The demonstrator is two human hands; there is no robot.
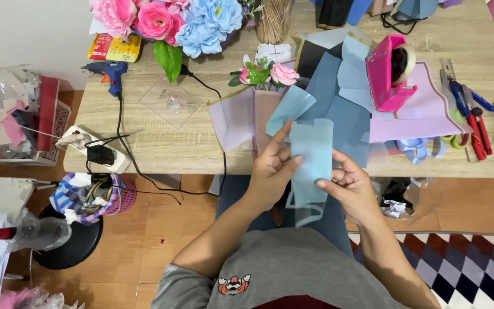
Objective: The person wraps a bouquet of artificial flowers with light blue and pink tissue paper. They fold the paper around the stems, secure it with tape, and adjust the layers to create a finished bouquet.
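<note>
Both my hands hold a light blue translucent sheet of wrapping paper (311, 157) in front of my lap, at the table's near edge. My left hand (273, 166) pinches its left side, thumb on the front. My right hand (347, 183) grips its right lower edge. Just beyond it on the wooden table (161, 143) lies a small bouquet (264, 74) with a pink rose, wrapped in pale pink paper (235, 117), beside several more blue sheets (338, 103).
A pink tape dispenser (390, 71) stands on a lilac sheet (424, 109). Scissors and red pliers (470, 120) lie at the right. A blue glue gun (110, 71), a power strip (95, 150), cables and artificial flowers (172, 20) occupy the left. A stool with a basket (87, 200) stands on the floor.
</note>
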